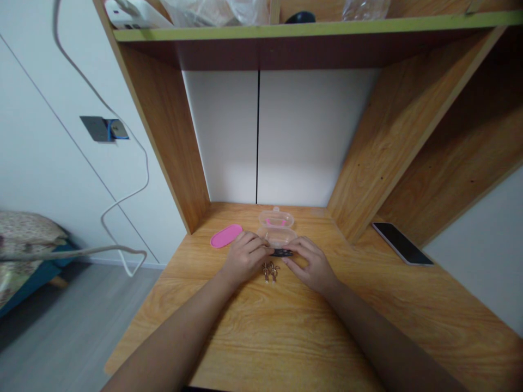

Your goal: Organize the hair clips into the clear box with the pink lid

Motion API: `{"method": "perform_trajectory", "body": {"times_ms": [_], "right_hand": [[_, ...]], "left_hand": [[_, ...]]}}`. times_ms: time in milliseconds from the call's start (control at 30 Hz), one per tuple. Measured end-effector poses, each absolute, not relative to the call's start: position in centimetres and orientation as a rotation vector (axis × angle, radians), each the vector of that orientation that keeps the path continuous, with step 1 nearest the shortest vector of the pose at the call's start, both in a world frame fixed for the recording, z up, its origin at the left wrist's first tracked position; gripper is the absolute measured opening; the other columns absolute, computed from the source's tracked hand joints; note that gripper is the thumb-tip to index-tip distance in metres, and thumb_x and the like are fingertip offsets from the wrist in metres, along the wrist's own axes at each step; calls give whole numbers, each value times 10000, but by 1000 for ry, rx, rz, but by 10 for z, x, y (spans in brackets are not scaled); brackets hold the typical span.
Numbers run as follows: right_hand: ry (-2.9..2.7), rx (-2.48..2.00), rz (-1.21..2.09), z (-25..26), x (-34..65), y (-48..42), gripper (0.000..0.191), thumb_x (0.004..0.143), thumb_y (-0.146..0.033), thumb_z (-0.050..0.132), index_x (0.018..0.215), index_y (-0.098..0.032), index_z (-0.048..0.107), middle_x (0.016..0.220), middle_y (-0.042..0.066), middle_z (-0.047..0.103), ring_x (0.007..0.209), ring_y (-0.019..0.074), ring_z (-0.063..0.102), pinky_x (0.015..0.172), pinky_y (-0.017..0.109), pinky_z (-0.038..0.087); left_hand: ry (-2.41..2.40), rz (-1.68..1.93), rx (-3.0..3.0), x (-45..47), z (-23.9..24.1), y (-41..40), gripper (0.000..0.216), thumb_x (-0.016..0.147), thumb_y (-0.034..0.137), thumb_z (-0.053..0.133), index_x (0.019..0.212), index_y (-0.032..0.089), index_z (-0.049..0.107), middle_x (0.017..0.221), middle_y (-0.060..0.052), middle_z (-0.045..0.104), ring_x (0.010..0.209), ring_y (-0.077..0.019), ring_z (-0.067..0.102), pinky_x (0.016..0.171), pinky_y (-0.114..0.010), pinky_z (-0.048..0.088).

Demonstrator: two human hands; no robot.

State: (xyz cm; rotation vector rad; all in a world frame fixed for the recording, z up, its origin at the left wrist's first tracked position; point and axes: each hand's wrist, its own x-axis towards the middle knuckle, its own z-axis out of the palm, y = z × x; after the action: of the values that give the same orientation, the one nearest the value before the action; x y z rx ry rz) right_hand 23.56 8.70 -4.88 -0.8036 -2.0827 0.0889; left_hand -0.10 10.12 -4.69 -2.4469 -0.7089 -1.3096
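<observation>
A small, dark, elongated bundle (pixel 281 252) lies between my hands, just in front of a clear plastic box (pixel 281 236); its exact kind is too small to tell. My left hand (pixel 250 255) pinches its left end, with the fingers closed. At its right end, my right hand (pixel 307 260) grips it between thumb and fingers. Two small shiny metal ornaments with dangling parts (pixel 270 271), like a pair of earrings, rest on the wood below the bundle. The box stands open, its clear lid (pixel 276 219) tipped back behind it with a bit of pink showing.
A pink oval tray or lid (pixel 226 236) lies left of the box. On the right, a phone (pixel 402 243) rests by the wooden divider (pixel 384 147). Above is a shelf (pixel 286 31) with plastic bags and a power strip. A white cable (pixel 147 163) hangs at left.
</observation>
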Motion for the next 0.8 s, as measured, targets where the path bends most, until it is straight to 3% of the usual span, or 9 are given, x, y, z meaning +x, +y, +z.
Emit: {"method": "perform_trajectory", "body": {"times_ms": [600,800], "right_hand": [[-2058,-800,12,-53,240,93,185,958,-222,617,1090,-283,731,917,51,723,852,212,665,761,370,558],[-1980,-805,16,-53,239,91,236,953,-226,627,1177,-263,689,979,65,739,898,234,687,808,383,568]], "left_hand": [[-783,-1260,-2483,0,-42,99,130,943,299,641,1010,209,707,920,-62,752,861,-188,633,771,-359,469],[-826,-1242,-2496,0,-44,100,127,968,291,604,991,196,686,917,-50,750,838,-198,623,761,-373,469]]}}
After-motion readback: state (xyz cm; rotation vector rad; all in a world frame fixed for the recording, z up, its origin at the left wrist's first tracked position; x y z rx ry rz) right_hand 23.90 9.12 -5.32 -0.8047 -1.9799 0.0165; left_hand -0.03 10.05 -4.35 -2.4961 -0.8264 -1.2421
